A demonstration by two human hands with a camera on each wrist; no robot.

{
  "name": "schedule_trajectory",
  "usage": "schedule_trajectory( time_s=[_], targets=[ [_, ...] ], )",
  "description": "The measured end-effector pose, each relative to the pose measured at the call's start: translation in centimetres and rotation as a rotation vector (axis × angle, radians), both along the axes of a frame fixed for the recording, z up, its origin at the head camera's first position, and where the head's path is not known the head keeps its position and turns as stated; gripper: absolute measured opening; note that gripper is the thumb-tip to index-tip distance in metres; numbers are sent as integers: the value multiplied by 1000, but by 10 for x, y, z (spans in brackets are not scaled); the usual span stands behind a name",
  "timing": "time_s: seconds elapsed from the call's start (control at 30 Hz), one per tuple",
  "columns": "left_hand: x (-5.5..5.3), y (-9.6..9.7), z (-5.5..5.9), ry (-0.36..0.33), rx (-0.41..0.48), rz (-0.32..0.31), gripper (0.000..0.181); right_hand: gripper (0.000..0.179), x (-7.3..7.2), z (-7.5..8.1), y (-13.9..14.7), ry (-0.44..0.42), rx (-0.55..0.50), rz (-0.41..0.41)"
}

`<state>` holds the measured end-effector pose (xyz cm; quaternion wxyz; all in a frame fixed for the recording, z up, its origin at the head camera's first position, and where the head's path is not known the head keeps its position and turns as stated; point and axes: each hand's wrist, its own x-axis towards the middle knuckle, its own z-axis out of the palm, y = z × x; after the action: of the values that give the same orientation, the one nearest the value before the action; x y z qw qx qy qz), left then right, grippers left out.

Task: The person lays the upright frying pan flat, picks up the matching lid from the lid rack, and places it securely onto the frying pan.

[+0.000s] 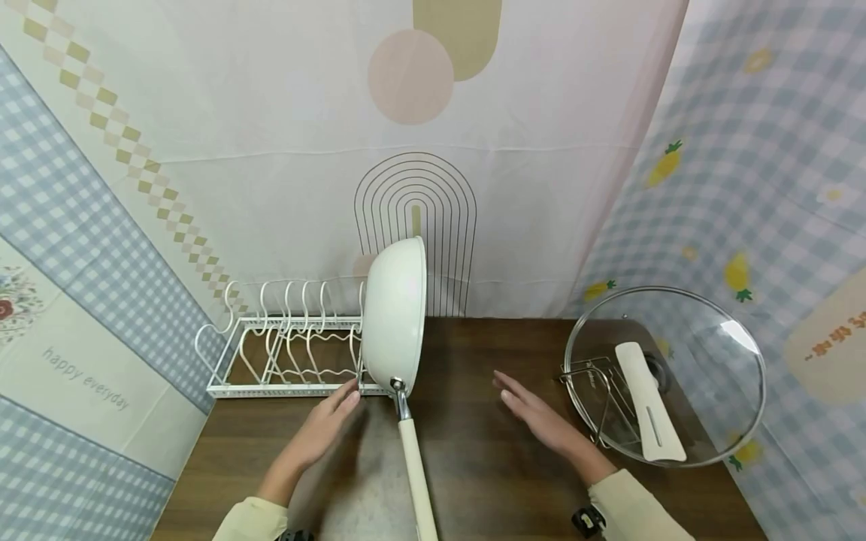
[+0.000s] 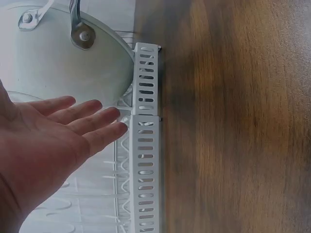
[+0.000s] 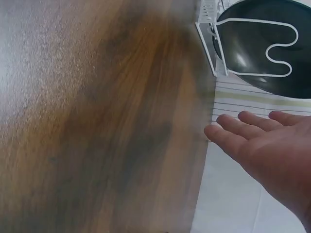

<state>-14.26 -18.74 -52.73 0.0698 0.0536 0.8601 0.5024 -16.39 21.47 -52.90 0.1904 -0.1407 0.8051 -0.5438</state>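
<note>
The pan (image 1: pixel 395 315) stands in the rack (image 1: pixel 284 391) (lid (image 1: pixel 717 383) farther right).

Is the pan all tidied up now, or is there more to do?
Looks done: the white pan stands on edge in the white rack. In hand: nothing; the left hand and right hand are open and empty. Maybe left: the glass lid, over on the right, away from the rack.

- Before me, upper centre: a pale hanging sheet (image 1: pixel 257 83) with a pink circle (image 1: pixel 411 77).
- Left edge: blue-checked cloth (image 1: pixel 40 120); right edge, a pineapple-printed one.
- Bottom, below me: a brown wood-grain tabletop (image 1: pixel 487 466).
</note>
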Motion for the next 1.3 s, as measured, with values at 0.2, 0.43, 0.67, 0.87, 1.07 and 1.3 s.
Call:
schedule_trajectory(
  time_s=[0.2, 0.43, 0.67, 0.87, 1.07, 1.3],
  targets=[
    [-1, 3, -1, -54, 126, -23, 58, 58, 0, 0, -3, -138, -167, 95],
    [-1, 7, 0, -203, 386, -67, 64, 62, 2, -2, -11, -281, -279, 145],
    [-3, 9, 0, -233, 388, -101, 68, 66, 4, -6, -13, -354, -357, 166],
    [-4, 13, 1, -245, 450, -107, 69, 68, 5, -5, -16, -384, -392, 175],
    [-6, 17, 1, -278, 537, -156, 70, 69, 5, -7, -18, -400, -430, 184],
    [-9, 23, 2, -330, 615, -216, 74, 70, 7, -9, -23, -436, -477, 249]
  ],
)
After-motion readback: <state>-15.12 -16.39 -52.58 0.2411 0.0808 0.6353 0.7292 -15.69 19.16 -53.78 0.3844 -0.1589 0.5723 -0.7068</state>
